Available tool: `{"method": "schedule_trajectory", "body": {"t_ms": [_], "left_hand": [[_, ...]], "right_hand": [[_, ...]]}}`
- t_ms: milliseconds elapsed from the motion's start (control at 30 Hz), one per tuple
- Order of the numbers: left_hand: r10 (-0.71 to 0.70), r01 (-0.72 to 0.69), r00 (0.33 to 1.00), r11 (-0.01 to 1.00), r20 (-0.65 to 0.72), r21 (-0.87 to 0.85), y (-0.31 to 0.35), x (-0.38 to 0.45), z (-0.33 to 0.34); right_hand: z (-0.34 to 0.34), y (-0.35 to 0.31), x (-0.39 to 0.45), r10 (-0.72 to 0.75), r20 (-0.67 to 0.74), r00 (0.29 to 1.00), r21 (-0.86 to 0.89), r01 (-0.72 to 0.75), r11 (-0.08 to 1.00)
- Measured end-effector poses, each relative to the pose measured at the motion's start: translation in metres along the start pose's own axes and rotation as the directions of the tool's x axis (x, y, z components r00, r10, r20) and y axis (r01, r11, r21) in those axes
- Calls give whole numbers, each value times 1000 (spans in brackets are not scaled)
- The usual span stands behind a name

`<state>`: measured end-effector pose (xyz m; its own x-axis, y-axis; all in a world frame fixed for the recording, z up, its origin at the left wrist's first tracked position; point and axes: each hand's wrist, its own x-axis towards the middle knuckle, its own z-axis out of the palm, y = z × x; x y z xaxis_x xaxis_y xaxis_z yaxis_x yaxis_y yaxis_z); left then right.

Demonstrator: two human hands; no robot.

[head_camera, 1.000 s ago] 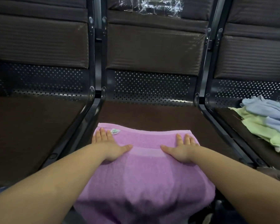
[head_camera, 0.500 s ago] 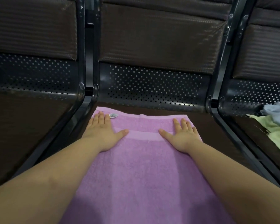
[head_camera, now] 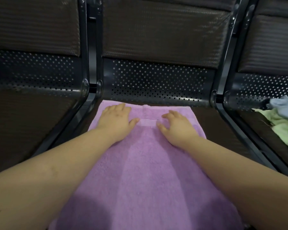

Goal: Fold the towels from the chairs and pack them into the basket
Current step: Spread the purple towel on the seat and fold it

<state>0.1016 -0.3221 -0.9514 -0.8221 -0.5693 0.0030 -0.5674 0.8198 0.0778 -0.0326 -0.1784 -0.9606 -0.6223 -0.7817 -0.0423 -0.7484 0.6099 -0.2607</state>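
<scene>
A purple towel (head_camera: 145,171) lies spread along the seat of the middle chair (head_camera: 213,130), its far edge close to the perforated back panel. My left hand (head_camera: 115,121) rests flat on the towel's far left corner, fingers fairly straight. My right hand (head_camera: 176,126) lies on the far right part of the towel with its fingers slightly bent, touching the cloth and holding nothing. On the right chair, a light blue towel (head_camera: 283,108) sits bunched on top of a pale green towel (head_camera: 284,130). No basket is in view.
Three dark chairs stand in a row, joined by black metal frames (head_camera: 91,90). The left chair seat (head_camera: 28,123) is bare. Perforated metal panels (head_camera: 156,82) run behind the seats.
The towel has been slid further back on the seat. Both hands moved forward with it, the right hand shifting inward with its fingers now bent. The small label at the left corner is now covered.
</scene>
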Motion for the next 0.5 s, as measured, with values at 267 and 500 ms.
{"method": "schedule_trajectory", "body": {"t_ms": [267, 500], "left_hand": [[64, -104, 875, 993, 480, 56, 13, -93, -30], [-109, 83, 849, 994, 517, 73, -46, -164, -63]], "right_hand": [[-13, -51, -102, -79, 405, 911, -107, 133, 985], [-51, -25, -150, 175, 456, 873, -187, -99, 977]]}}
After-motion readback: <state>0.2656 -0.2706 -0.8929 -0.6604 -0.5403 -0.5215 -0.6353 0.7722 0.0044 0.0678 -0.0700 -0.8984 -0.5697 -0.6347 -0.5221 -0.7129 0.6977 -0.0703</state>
